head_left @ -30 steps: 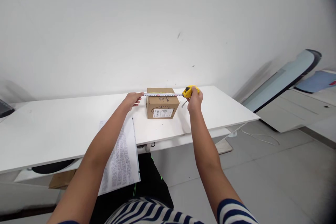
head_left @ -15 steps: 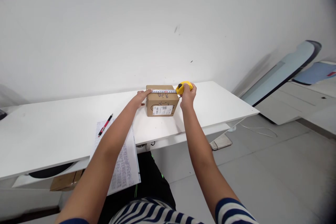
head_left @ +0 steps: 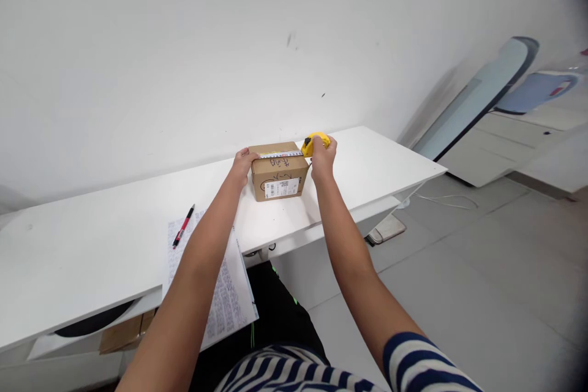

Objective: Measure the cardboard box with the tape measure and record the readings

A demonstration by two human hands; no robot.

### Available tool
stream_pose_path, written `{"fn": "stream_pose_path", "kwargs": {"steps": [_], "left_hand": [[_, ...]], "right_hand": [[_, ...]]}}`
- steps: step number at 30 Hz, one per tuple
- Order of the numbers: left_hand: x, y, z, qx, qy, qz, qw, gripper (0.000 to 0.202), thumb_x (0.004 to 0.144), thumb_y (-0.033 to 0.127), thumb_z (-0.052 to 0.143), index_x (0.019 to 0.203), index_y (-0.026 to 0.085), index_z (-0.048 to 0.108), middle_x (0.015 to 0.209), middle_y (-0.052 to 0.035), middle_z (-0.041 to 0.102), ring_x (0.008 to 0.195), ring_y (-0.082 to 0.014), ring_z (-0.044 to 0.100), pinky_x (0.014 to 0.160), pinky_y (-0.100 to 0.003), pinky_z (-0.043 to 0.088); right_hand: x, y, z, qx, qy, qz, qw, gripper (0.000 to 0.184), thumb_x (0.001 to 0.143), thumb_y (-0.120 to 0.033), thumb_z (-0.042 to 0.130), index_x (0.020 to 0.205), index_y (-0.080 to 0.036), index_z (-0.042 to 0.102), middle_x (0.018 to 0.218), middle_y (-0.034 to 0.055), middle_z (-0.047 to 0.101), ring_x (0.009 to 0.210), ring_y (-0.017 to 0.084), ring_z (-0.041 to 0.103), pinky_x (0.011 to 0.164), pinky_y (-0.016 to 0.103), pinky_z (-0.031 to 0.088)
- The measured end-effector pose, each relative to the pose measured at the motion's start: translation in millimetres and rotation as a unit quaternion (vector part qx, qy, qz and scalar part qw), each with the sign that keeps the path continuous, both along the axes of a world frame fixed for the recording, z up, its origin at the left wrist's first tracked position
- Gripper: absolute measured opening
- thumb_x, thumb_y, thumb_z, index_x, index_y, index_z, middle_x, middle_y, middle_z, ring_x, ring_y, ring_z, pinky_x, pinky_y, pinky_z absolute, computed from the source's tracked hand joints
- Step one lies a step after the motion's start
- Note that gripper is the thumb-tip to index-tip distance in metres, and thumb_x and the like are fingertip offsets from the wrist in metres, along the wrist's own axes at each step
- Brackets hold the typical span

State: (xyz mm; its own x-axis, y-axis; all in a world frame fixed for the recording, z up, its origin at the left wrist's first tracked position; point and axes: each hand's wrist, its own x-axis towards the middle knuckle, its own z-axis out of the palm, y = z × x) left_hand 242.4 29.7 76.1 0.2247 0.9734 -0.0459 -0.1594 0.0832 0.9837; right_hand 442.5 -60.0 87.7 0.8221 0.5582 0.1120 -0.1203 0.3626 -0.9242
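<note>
A small brown cardboard box [head_left: 278,179] with a white label stands on the white desk [head_left: 92,239]. A white measuring tape blade [head_left: 280,155] lies stretched across the box's top. My left hand [head_left: 242,165] presses the tape's end against the box's left top edge, fingers closed on it. At the box's right top corner my right hand [head_left: 323,158] grips the yellow tape measure case [head_left: 313,142].
A printed sheet of paper [head_left: 220,282] hangs over the desk's near edge, with a red pen [head_left: 184,226] lying at its far left corner. Panels [head_left: 473,98] lean against the wall at the right. A cable runs over the grey floor.
The tape has shortened: my right hand brought the yellow case in from right of the box to its right top corner. My left hand came up against the box's left edge.
</note>
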Motion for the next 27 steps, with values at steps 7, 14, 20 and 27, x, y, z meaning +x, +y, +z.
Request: {"fn": "stream_pose_path", "kwargs": {"steps": [7, 14, 20, 27], "left_hand": [[-7.3, -9.6, 9.8, -0.029, -0.003, -0.029, 0.999, 0.07, 0.063, 0.022, 0.084, 0.128, 0.024, 0.057, 0.143, -0.0102, 0.066, 0.135, -0.0285, 0.059, 0.116, -0.044, 0.043], [-10.2, -14.9, 10.3, -0.036, 0.003, -0.03, 0.999, 0.068, 0.07, 0.025, 0.082, 0.132, 0.028, 0.052, 0.158, -0.0086, 0.054, 0.148, -0.0288, 0.048, 0.125, -0.051, 0.031], [-10.3, -15.2, 5.8, -0.038, -0.019, -0.036, 0.998, 0.071, 0.07, 0.026, 0.082, 0.134, 0.029, 0.051, 0.157, -0.009, 0.056, 0.145, -0.0298, 0.052, 0.121, -0.053, 0.039], [-9.3, -12.6, 2.0, -0.03, -0.031, -0.034, 0.998, 0.072, 0.067, 0.028, 0.086, 0.131, 0.03, 0.055, 0.156, -0.0063, 0.056, 0.146, -0.0306, 0.05, 0.122, -0.049, 0.04]], "right_hand": [[-3.3, -5.1, 3.2, 0.004, 0.003, -0.005, 1.0, 0.04, 0.085, -0.036, 0.063, 0.12, -0.023, 0.049, 0.111, 0.0022, 0.063, 0.098, 0.016, 0.065, 0.091, 0.033, 0.055], [-4.3, -6.8, 1.4, -0.001, 0.001, -0.005, 1.0, 0.041, 0.086, -0.038, 0.062, 0.122, -0.022, 0.049, 0.114, 0.0029, 0.063, 0.101, 0.016, 0.065, 0.094, 0.034, 0.054], [-4.8, -5.7, 0.0, 0.011, 0.006, -0.004, 1.0, 0.04, 0.087, -0.037, 0.062, 0.122, -0.022, 0.05, 0.113, 0.0027, 0.063, 0.101, 0.016, 0.065, 0.093, 0.034, 0.054], [-2.9, -2.5, -2.5, 0.014, 0.006, -0.014, 1.0, 0.037, 0.087, -0.037, 0.063, 0.12, -0.023, 0.051, 0.113, 0.0029, 0.063, 0.102, 0.016, 0.066, 0.09, 0.033, 0.055]]}}
